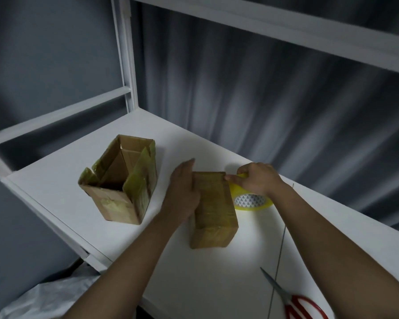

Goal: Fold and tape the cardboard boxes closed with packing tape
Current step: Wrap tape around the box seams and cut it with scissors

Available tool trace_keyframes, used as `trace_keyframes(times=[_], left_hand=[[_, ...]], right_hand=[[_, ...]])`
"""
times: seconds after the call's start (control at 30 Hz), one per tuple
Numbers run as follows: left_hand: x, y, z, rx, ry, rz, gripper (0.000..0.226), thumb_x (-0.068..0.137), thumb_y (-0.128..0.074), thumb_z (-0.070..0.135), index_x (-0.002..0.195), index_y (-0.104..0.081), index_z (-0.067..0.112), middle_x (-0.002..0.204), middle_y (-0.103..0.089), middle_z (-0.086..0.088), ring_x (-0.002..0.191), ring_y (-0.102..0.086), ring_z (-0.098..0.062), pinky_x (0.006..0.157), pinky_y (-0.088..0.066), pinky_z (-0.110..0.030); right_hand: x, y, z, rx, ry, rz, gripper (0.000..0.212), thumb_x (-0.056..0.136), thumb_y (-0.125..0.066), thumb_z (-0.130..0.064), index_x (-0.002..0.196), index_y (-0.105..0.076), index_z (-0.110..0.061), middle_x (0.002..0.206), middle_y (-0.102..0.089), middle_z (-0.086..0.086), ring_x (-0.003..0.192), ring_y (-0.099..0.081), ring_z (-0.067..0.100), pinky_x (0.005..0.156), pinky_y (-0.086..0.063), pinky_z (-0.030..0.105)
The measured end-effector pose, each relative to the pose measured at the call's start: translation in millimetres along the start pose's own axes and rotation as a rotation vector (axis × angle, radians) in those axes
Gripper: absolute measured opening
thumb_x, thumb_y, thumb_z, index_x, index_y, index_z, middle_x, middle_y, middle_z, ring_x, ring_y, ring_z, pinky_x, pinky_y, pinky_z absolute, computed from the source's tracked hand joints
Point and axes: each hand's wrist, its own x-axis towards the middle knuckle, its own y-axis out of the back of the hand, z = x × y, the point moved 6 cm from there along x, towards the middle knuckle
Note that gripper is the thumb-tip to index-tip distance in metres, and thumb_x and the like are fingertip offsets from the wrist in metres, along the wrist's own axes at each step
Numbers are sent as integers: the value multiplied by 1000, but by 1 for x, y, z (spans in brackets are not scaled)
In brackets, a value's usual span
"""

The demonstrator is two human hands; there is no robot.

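Scissors [295, 300] nearest; my left hand [182, 194] flat steadies the light, stiff box [213, 208]; right hand [255, 180] pinches the tape roll [251, 200].

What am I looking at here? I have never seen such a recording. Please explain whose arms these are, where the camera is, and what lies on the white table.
There is no machine: a person wears one camera on the head, looking down at their own bare arms. On the white table stand an open box, flaps up, and a closed box. The left hand rests with straight fingers against the closed box's left side. The right hand grips a yellow tape roll beside the box, its fingertip at the box's far top corner. Red-handled scissors lie near the lower right edge.
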Motion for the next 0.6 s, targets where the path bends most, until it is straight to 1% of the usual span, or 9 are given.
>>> trace_keyframes(times=[0.07, 0.1, 0.2, 0.27, 0.33, 0.4, 0.5, 0.53, 0.6], left_hand=[[2, -24, 21, 115, -43, -252, 53, 103, -23, 29, 151, -7, 11, 159, -5, -5, 146, -1, -20, 118, -2, -33], [0, -34, 21, 224, -50, -336, 58, 102, -20, 36, 151, -1, 10, 159, 4, -5, 146, 7, -19, 117, 3, -33], [-1, -44, 10, 463, -46, -361, 88, 90, -22, 68, 151, 3, 11, 159, 10, -5, 145, 13, -19, 118, 0, -39], [-1, -44, 7, 477, -26, -388, 104, 79, -33, 78, 151, 5, 13, 159, 11, -2, 145, 14, -18, 117, -5, -42], [-2, -44, 9, 456, -12, -411, 112, 73, -42, 80, 151, 4, 16, 159, 8, 2, 145, 13, -17, 116, -11, -43], [-3, -42, 12, 396, -2, -399, 115, 68, -49, 81, 151, -1, 17, 159, -1, 4, 145, 7, -17, 114, -18, -45], [-4, -40, 11, 324, 20, -324, 110, 65, -57, 78, 147, -16, 17, 151, -21, -1, 141, -10, -22, 112, -24, -41], [-6, -38, 13, 317, 20, -295, 106, 64, -59, 76, 144, -21, 17, 147, -26, -1, 138, -16, -22, 110, -25, -39], [-9, -37, 18, 290, 23, -264, 95, 67, -65, 69, 138, -28, 17, 139, -32, -1, 131, -21, -21, 107, -24, -34]], right_hand=[[-2, 1, -1, -4, 1, 6, 63, 87, -32, -73, 114, -66, -27, 116, -65, 5, 104, -56, 23, 95, -37, 35], [-3, 1, -1, -6, 0, 9, 62, 88, -32, -72, 114, -66, -27, 116, -65, 5, 104, -56, 23, 96, -37, 35], [-3, -2, 1, 33, 5, -3, 59, 88, -34, -70, 110, -67, -27, 109, -65, 2, 96, -55, 20, 93, -43, 35], [-4, -8, 21, 320, -60, -33, 61, 79, -44, -77, 101, -70, -28, 102, -66, -5, 95, -59, 18, 92, -48, 37], [-11, -12, 40, 675, -136, -53, 69, 64, -58, -81, 88, -72, -17, 91, -71, 3, 88, -67, 21, 88, -53, 43], [-17, -14, 46, 785, -151, -55, 72, 63, -66, -73, 81, -69, -4, 83, -70, 15, 79, -70, 26, 82, -54, 45], [-19, -7, 39, 671, -120, 31, 70, 63, -64, -75, 69, -64, -5, 68, -64, 13, 67, -66, 25, 68, -54, 39], [-20, -2, 36, 624, -110, 52, 68, 62, -62, -76, 63, -61, -8, 60, -58, 8, 62, -62, 22, 62, -50, 37], [-25, 9, 34, 533, -99, 63, 63, 65, -62, -76, 58, -56, -14, 55, -50, 0, 58, -55, 18, 57, -43, 32]])
